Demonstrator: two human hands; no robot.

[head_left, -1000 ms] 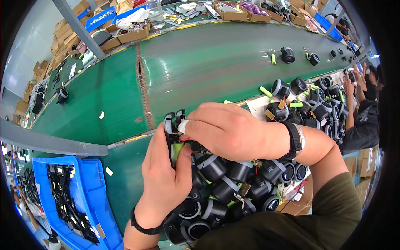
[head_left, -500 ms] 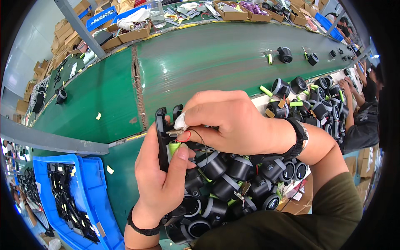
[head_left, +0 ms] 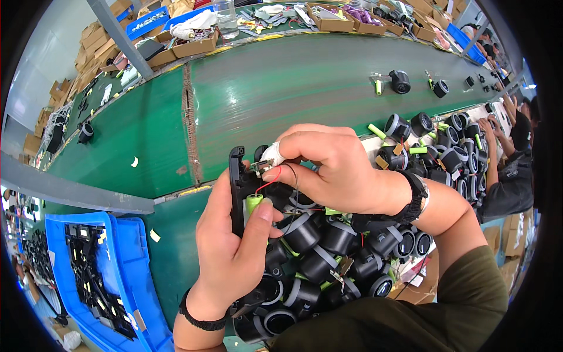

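My left hand (head_left: 230, 258) is closed around a narrow black plastic housing (head_left: 236, 179), held upright. Its thumb presses a green cylindrical battery (head_left: 254, 203) against the housing. With finger and thumb, my right hand (head_left: 346, 170) pinches a small circuit board (head_left: 261, 167) at the housing's upper end; white wrapping covers one fingertip. A red wire (head_left: 271, 183) loops from the battery's top to the board, and a dark wire (head_left: 296, 179) hangs below my right fingers. Whether the board touches the housing, I cannot tell.
Below my hands lies a heap of black round units (head_left: 303, 232) with grey rims and green batteries. A blue bin (head_left: 126, 252) of black parts stands at left. Beyond runs a green conveyor belt (head_left: 275, 76) carrying several units. A co-worker's arm (head_left: 492, 158) is at right.
Both hands have shifted slightly to the right with the housing. The board has tilted and risen a little in my right fingers, and more of the red wire shows above the battery.
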